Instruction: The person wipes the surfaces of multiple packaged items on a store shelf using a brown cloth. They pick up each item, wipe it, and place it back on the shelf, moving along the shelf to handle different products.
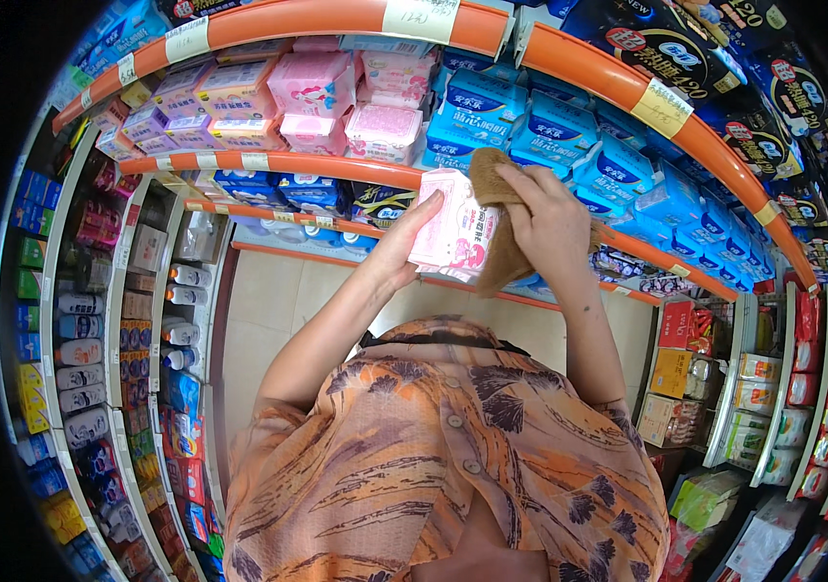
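Note:
My left hand (404, 236) grips a pink and white pack of sanitary pads (450, 225) by its left side, in front of the shelf. In my right hand (548, 214) is a brown cloth (495, 178), bunched under the fingers and hanging down along the pack's right side. The cloth touches the pack and covers part of its printed front. Just behind them, similar pink packs (383, 131) stand on the shelf, with blue packs (475, 109) to their right.
An orange shelf edge (355, 169) with price tags runs right behind my hands, and another orange edge (596, 62) curves above. Purple and yellow packs (235, 91) stand at left. Shelves of bottles (83, 353) line the left side; packaged goods (683, 364) fill the right. Below is a tiled floor (261, 291).

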`<action>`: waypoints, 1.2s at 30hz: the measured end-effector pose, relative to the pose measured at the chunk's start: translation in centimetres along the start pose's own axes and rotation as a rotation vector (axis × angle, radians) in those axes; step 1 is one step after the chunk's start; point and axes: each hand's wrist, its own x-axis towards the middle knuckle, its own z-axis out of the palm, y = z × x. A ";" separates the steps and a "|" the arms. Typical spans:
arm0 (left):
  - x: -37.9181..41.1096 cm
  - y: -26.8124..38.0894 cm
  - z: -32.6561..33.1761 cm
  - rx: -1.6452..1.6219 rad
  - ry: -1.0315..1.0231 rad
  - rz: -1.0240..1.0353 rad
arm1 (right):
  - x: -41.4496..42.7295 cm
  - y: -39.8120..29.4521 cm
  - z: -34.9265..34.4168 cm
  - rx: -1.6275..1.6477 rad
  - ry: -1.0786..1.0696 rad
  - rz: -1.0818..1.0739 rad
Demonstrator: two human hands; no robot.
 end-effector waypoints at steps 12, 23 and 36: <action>0.6 0.1 -0.3 -0.073 0.069 0.037 | -2.0 -0.4 1.0 0.067 0.074 -0.094; 0.8 -0.1 0.6 -0.275 0.053 0.068 | -4.0 -0.7 1.3 0.451 0.138 -0.070; 0.2 0.5 -2.6 -0.162 -0.073 0.001 | -3.9 -1.6 1.1 0.333 0.195 -0.214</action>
